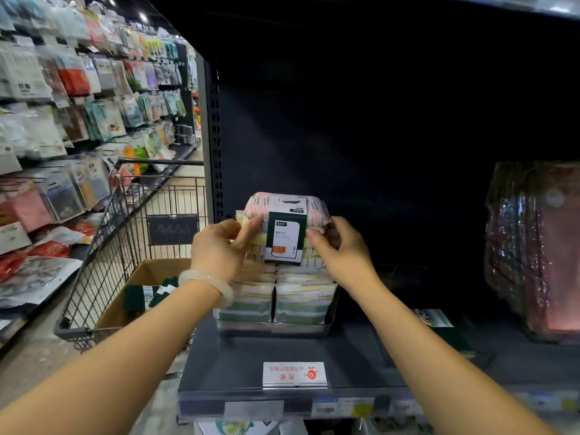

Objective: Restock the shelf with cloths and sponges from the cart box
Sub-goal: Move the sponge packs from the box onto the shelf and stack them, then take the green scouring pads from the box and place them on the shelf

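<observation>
A pack of folded cloths [287, 208] with a green and white label band sits on top of a stack of similar cloth packs [276, 296] on the dark shelf [282, 356]. My left hand [222, 249] pinches the pack's left edge with thumb and fingers. My right hand [339, 246] grips its right edge. A cardboard box [141, 277] lies in the wire cart [125, 233] to the left, with green-edged sponge packs [147, 296] inside it.
A white sign [295, 374] stands at the shelf's front lip above the price tags. Pink plastic-wrapped goods [536, 246] fill the shelf's right side, with a flat pack [436, 318] beside them. Hanging packets [62, 105] line the aisle on the left.
</observation>
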A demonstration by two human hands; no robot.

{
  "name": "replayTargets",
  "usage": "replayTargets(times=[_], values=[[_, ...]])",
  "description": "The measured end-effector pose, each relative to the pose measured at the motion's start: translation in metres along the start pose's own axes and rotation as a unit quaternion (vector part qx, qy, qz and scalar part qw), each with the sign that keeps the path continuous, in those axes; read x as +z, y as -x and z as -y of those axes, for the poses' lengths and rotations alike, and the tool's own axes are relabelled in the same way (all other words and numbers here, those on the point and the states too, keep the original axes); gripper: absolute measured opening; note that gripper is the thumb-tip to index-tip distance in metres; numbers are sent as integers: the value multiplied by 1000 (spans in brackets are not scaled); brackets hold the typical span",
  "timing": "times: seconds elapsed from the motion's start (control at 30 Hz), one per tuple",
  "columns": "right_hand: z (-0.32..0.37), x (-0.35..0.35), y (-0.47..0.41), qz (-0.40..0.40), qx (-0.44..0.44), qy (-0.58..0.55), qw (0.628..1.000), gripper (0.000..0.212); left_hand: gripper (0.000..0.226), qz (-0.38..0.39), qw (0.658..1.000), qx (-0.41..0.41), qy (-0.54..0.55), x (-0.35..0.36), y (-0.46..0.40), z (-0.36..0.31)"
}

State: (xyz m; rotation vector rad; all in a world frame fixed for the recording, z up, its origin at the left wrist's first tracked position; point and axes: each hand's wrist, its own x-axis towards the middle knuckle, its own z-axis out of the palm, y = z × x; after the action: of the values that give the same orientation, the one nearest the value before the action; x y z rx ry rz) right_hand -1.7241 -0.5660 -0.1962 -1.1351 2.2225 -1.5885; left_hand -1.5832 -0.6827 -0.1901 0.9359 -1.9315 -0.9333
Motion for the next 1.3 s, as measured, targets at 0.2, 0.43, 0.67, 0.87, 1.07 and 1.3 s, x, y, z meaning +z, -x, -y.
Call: replayTargets(times=[0.2, 0.43, 0.67, 0.87, 1.07, 1.3], values=[[3, 5, 7, 6, 22, -2, 1000, 29, 48, 31, 999, -19, 22, -2, 9, 11], [8, 8, 13, 11, 32, 5, 999, 41, 56, 25, 999, -6, -28, -11, 10, 14], [12, 3, 24, -36, 43, 103, 993, 56, 77, 74, 994, 31, -80, -26, 14, 21], [54, 39, 59, -78, -207, 198, 955, 40, 84, 91, 961, 93, -244, -43, 22, 46], [69, 106, 93, 146, -244, 297, 912, 48, 80, 157, 893, 83, -413, -75, 43, 73], [56, 182, 124, 318, -232, 382, 836, 63, 82, 184, 849, -28, -494, -115, 88, 128]])
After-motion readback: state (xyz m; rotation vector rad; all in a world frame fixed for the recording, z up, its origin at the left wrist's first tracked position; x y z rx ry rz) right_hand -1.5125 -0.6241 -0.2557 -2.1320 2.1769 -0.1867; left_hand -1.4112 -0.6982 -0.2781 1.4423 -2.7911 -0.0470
